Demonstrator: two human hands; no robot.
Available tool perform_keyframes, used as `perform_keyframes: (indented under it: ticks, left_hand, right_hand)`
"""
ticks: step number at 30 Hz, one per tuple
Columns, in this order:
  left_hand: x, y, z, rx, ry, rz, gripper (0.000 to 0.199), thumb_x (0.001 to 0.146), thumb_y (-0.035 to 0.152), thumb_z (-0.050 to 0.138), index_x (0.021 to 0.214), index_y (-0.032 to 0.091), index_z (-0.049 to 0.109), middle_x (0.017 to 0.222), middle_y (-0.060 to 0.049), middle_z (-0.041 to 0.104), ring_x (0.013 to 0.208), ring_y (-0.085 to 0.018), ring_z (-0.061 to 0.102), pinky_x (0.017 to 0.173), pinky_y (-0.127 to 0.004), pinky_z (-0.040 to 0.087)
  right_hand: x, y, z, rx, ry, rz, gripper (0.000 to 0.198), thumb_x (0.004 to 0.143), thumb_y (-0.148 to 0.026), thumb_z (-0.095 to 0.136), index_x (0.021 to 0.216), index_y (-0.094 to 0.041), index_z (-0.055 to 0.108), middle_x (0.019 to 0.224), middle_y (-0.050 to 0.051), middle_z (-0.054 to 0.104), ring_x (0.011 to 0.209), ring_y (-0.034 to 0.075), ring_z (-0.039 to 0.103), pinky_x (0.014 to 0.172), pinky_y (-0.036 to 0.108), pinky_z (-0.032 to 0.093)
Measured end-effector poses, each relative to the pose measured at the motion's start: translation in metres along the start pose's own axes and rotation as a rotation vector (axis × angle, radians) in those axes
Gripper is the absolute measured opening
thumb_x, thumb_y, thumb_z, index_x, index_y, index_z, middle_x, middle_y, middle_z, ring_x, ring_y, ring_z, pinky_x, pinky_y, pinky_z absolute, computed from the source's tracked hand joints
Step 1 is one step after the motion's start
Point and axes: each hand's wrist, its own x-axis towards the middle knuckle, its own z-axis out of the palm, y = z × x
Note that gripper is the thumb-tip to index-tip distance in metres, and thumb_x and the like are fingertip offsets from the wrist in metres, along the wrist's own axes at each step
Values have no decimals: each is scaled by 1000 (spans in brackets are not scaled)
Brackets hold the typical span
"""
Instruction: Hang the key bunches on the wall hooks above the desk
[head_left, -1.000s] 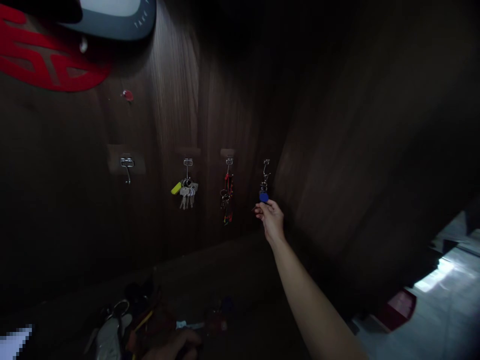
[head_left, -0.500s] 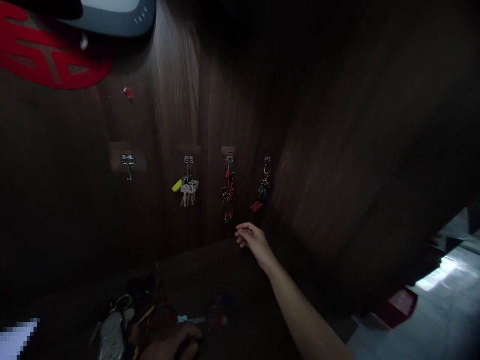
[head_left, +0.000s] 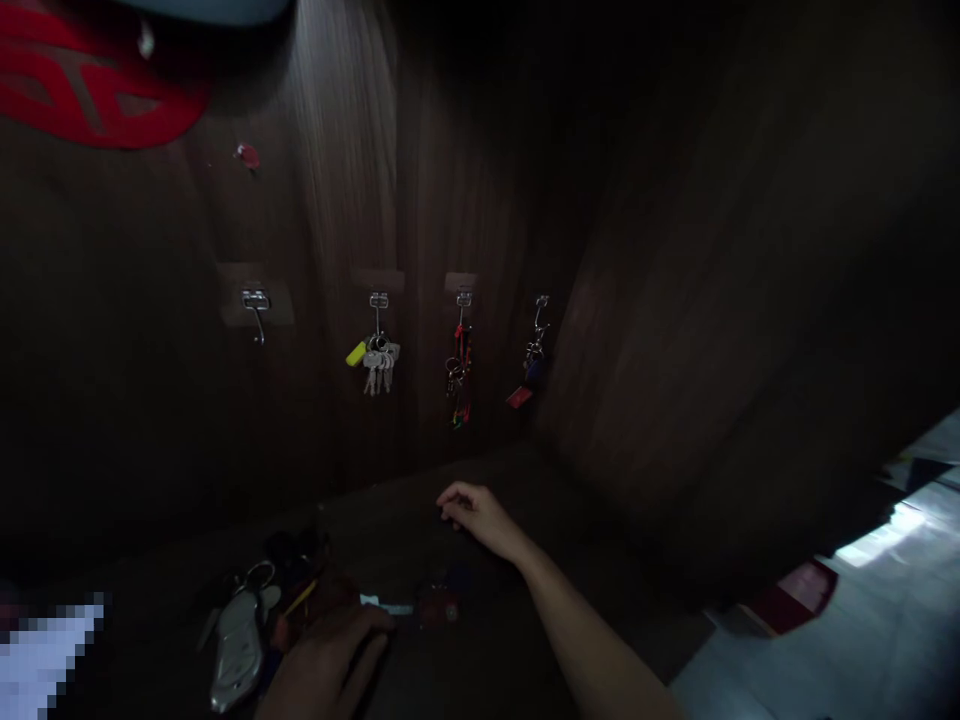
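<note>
My right hand [head_left: 484, 518] is over the dark shelf below the hung keys, its fingers loosely bent and slightly apart, with nothing visible in them. At the lower left, my left hand [head_left: 322, 660] rests beside a pile of keys; its index finger and thumb are stretched apart, and its other fingers are hidden. A silver key fob [head_left: 238, 650] with a metal ring lies left of it. Just past its fingertips are a key [head_left: 388, 606] with a pale head and a dark reddish tag [head_left: 441, 608]. The dim light blurs the pile's details.
On the wooden back panel hang a key bunch with a yellow tag [head_left: 381, 362], keys on a red cord [head_left: 460, 375] and keys with a red tag [head_left: 519, 397]. A bare hook [head_left: 257, 305] is at left. A side panel [head_left: 660, 380] rises at right.
My right hand has moved down and left, away from the hanging keys toward the shelf. My left hand has shifted slightly up and left beside the pile. The view has tilted down a little.
</note>
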Motion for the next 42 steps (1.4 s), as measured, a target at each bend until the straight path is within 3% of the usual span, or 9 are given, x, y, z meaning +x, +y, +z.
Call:
perform_keyframes:
  ticks: [9, 12, 15, 19, 24, 28, 31, 36, 42]
  left_hand:
    - [5, -8, -10, 142, 32, -53, 21, 86, 22, 46, 90, 27, 66, 93, -1, 72, 85, -19, 68, 75, -28, 53]
    - [6, -14, -10, 203, 69, -72, 20, 87, 24, 46, 90, 27, 66, 98, -2, 72, 90, -20, 68, 80, -32, 52]
    - [5, -21, -9, 247, 106, -97, 19, 88, 27, 47, 91, 27, 66, 106, -3, 70, 97, -22, 66, 84, -35, 51]
    - [5, -22, -8, 273, 118, -125, 19, 86, 29, 49, 94, 27, 66, 111, -3, 69, 101, -22, 64, 87, -36, 50]
    - [6, -19, -10, 264, 109, -129, 20, 87, 29, 47, 95, 27, 65, 107, -2, 71, 97, -21, 66, 85, -35, 51]
    - [6, -18, -11, 265, 95, -150, 21, 88, 29, 47, 98, 27, 65, 107, -2, 71, 97, -21, 66, 83, -34, 51]
    - [6, -17, -11, 251, 93, -146, 21, 88, 28, 46, 97, 27, 65, 104, -1, 72, 93, -21, 67, 81, -33, 52]
    - [7, -13, -12, 252, 114, -127, 21, 88, 28, 46, 94, 25, 65, 103, -3, 72, 94, -22, 67, 84, -36, 52]
    - [8, -7, -9, 126, 152, -186, 21, 87, 27, 47, 100, 26, 63, 101, -2, 73, 96, -21, 67, 84, -34, 53]
  right_hand:
    - [-13, -8, -3, -245, -245, -10, 14, 71, -26, 69, 84, -21, 69, 67, -3, 56, 64, 12, 51, 56, 22, 39]
    - [-16, -14, -4, -362, -343, -97, 24, 66, -27, 75, 89, -24, 69, 88, 0, 59, 81, 15, 54, 71, 26, 43]
    - [-19, -21, -4, -481, -394, -125, 32, 66, -30, 77, 96, -29, 69, 104, 0, 55, 99, 19, 51, 88, 32, 39]
    - [-19, -23, 2, -544, -385, -149, 29, 68, -31, 75, 96, -29, 67, 103, 0, 54, 100, 18, 51, 89, 32, 37]
    - [-14, -12, 13, -525, -190, -181, 8, 76, -25, 67, 77, -21, 60, 77, -2, 54, 70, 13, 51, 63, 24, 37]
    - [-10, -5, 21, -428, -40, -123, 10, 77, -28, 63, 73, -21, 56, 64, -5, 53, 59, 11, 49, 55, 22, 33]
    - [-7, -2, 26, -193, 19, -66, 16, 76, -32, 62, 71, -21, 52, 61, -5, 54, 58, 12, 54, 54, 22, 36]
    - [-5, -5, 38, 242, -14, 88, 34, 68, -47, 68, 70, -21, 46, 61, -5, 60, 54, 13, 62, 48, 21, 39]
    - [-11, -20, 45, 443, -131, 119, 32, 70, -45, 70, 79, -19, 54, 72, 0, 68, 59, 14, 66, 53, 23, 44]
